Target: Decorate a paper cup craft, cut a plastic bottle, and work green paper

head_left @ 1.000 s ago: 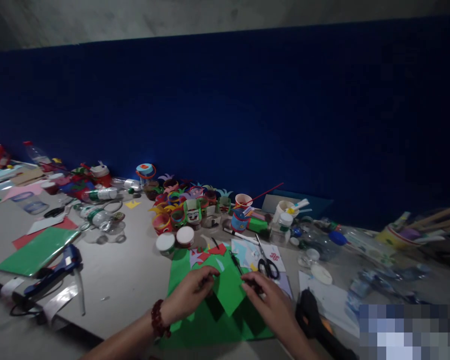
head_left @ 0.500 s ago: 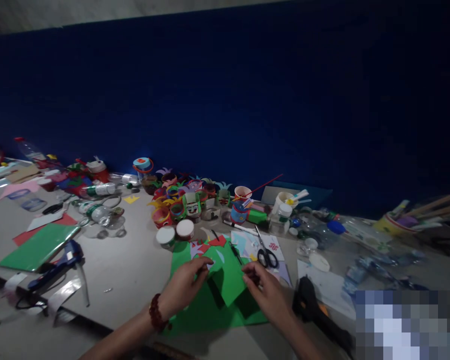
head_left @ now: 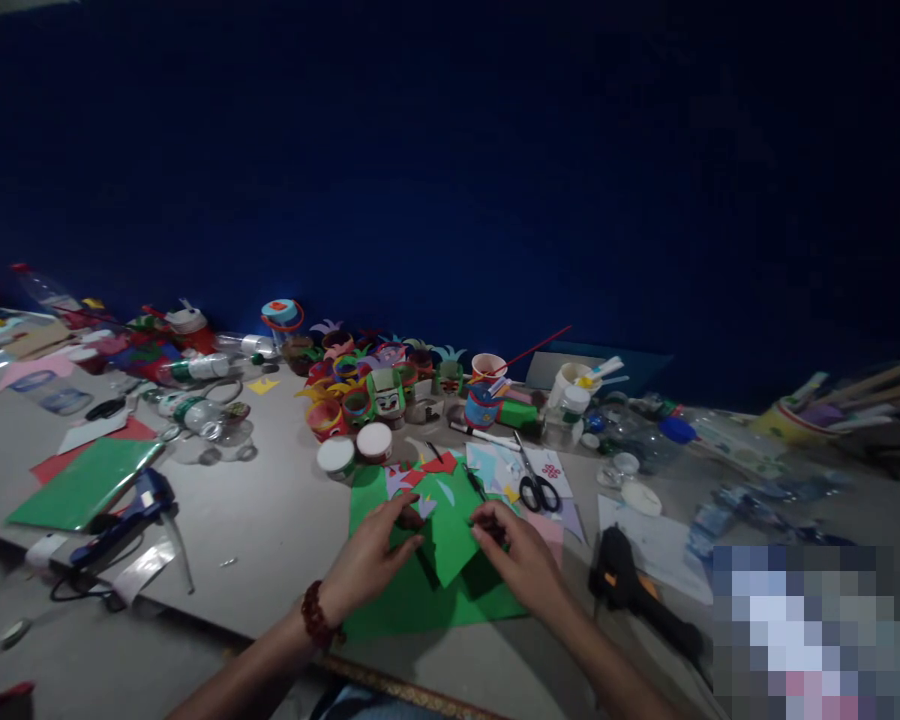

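Observation:
My left hand [head_left: 371,560], with a dark red bead bracelet [head_left: 317,614] on its wrist, is beside the left edge of a green paper sheet [head_left: 454,535]. Its thumb and index finger stand apart. My right hand [head_left: 521,555] pinches the right edge of that sheet, which is raised and tilted over a larger green sheet [head_left: 390,610]. Paper scraps lie on and behind the raised sheet, among them red pieces [head_left: 440,462] and a small purple piece [head_left: 427,507]. Black-handled scissors [head_left: 538,490] rest to the right on white paper.
A black glue gun [head_left: 630,590] lies right of my right hand, and a blue glue gun [head_left: 131,515] on the left. Two white-lidded jars [head_left: 336,457], decorated paper cups [head_left: 386,398] and plastic bottles [head_left: 202,415] stand or lie behind. The table's front edge [head_left: 217,640] runs below.
The view has tilted downward slightly. My left thumb and index finger have spread apart. My right hand and the raised green sheet have shifted a little to the left.

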Demonstrator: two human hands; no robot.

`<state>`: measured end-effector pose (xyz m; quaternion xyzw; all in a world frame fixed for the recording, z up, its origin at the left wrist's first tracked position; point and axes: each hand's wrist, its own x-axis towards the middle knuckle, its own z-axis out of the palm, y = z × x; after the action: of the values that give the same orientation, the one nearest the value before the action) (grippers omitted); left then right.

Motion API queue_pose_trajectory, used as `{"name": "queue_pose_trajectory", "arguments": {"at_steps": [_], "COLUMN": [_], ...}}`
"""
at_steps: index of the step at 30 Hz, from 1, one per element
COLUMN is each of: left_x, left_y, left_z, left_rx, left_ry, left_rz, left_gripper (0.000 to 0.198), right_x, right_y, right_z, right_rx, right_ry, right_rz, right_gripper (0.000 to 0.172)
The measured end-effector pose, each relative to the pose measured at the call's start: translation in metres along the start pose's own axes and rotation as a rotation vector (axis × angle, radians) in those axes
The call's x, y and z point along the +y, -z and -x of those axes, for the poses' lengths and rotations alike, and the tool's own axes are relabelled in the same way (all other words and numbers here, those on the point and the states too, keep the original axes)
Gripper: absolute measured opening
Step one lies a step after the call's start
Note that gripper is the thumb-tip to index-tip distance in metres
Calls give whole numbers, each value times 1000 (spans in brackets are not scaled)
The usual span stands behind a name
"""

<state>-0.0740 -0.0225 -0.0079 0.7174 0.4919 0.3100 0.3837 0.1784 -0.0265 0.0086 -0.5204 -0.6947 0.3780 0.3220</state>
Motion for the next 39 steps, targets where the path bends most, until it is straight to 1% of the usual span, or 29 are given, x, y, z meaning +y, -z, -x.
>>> {"name": "queue_pose_trajectory", "arguments": {"at_steps": [2, 5, 8, 12, 16, 19, 21, 24, 29, 33, 39], "left_x": [0, 3, 9, 15, 19, 20, 20, 19, 19, 20, 13], "left_y": [-2, -4, -4, -6, -7, -8, -9, -11, -14, -15, -20], "left_z": [-4, -8, -9, -9, -9, -11, -13, -14, -13, -15, -15], "left_rx": [-12, -30, -30, -26, -9, -19, -36, -58, -52, -59, -52], "left_ry": [-27, -27, -21, -19, -95, -140, -142, -140, -145, -156, -168], "left_rz": [-42, -71, -112, -201, -293, -359, -380, -389, -400, -423, -450], "left_gripper": [46, 47, 47, 43, 40, 30, 25, 24, 23, 22, 25], "right_x": [5, 6, 4, 7, 9, 5, 3, 4, 8, 5, 3], "right_y": [-1, 1, 2, 1, 2, 5, 7, 7, 3, 2, 0], "right_z": [1, 2, 2, 4, 6, 5, 3, 4, 5, 3, 2], "right_rx": [-10, -25, -62, -97, -72, -85, -108, -117, -159, -186, -215], "right_ry": [-28, -51, -53, -29, -25, -33, -22, -23, -44, -83, -51], "right_rz": [6, 67, 165, 300, 306, 298, 317, 355, 419, 494, 581], "right_gripper": [15, 14, 15, 21, 26, 27, 27, 30, 30, 31, 29]}}
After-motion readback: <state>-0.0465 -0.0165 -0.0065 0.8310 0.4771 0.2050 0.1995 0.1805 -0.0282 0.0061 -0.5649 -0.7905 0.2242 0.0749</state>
